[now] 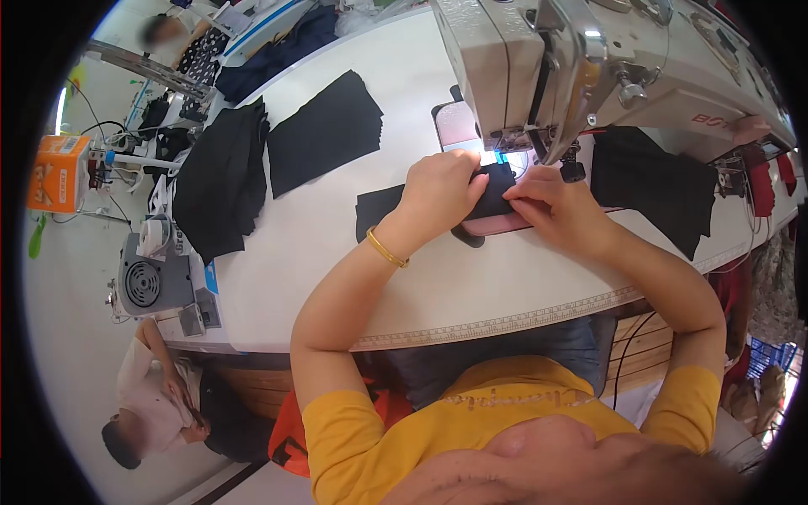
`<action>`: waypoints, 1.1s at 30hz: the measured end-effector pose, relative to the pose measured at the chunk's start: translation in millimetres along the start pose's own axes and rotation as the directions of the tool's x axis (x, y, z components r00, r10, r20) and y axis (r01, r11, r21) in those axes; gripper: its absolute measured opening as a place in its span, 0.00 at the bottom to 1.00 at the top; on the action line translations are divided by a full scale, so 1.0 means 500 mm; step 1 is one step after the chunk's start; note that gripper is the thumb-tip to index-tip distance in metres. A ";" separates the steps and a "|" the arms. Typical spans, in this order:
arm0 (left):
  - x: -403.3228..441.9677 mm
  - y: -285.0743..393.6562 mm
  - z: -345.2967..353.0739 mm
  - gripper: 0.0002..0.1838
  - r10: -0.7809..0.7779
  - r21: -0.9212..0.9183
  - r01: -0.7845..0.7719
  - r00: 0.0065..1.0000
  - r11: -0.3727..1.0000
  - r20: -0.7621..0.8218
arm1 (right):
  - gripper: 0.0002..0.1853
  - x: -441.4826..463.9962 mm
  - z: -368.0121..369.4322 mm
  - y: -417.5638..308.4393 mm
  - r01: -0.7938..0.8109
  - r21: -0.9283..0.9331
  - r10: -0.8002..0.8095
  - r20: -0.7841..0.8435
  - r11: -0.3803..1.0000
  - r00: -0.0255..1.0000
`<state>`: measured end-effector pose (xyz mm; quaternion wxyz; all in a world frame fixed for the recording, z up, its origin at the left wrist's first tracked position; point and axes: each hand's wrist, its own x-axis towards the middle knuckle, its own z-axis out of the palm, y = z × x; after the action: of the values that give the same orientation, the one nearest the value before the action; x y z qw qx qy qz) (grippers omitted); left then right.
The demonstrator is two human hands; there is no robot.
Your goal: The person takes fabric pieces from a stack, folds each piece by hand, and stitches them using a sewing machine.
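Both hands are at the lit needle area of a white sewing machine (480,59). A black fabric piece (495,192) lies under them, its left part reaching out past my left wrist. My left hand (439,192), with a gold bangle (386,248) on the wrist, is closed on the fabric just left of the presser foot area. On the other side, my right hand (560,206) pinches the fabric's right edge between thumb and fingers. The needle itself is hidden behind the machine head and my fingers.
Stacked black fabric pieces (324,130) lie left on the white table (303,278), beside another black pile (220,181). More black fabric (648,181) lies right of the machine. A ruler tape (505,322) follows the front edge. A person (160,396) sits at lower left.
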<state>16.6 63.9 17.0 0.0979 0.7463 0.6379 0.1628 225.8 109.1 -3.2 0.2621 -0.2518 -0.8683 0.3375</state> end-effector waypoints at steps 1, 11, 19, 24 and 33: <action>-0.001 -0.003 0.002 0.11 0.000 -0.007 0.000 1.000 1.000 -0.003 | 0.09 0.000 0.000 0.003 0.032 -0.043 -0.032 -0.015 0.999 0.999; 0.005 -0.009 0.005 0.10 0.010 -0.006 -0.010 0.999 1.000 -0.035 | 0.09 -0.004 0.017 -0.003 0.163 -0.194 -0.192 -0.143 0.967 0.971; -0.007 -0.014 0.011 0.06 0.202 0.097 -0.180 0.930 0.979 -0.307 | 0.11 -0.007 0.009 -0.002 0.234 -0.290 -0.275 -0.110 0.928 0.955; -0.024 -0.014 0.021 0.09 0.473 -0.209 -0.506 0.861 0.837 -0.188 | 0.14 -0.012 -0.005 0.002 0.292 -0.364 -0.305 0.025 0.884 0.952; 0.022 -0.053 0.035 0.09 0.363 -0.177 -0.432 0.875 0.884 -0.321 | 0.16 -0.005 0.012 0.035 0.267 -0.608 -0.338 -0.002 0.748 0.941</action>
<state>0.0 80.2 -7.6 0.0618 0.8140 0.4519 0.3597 228.6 116.3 -20.3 0.2683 -0.1960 -0.9431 -0.0158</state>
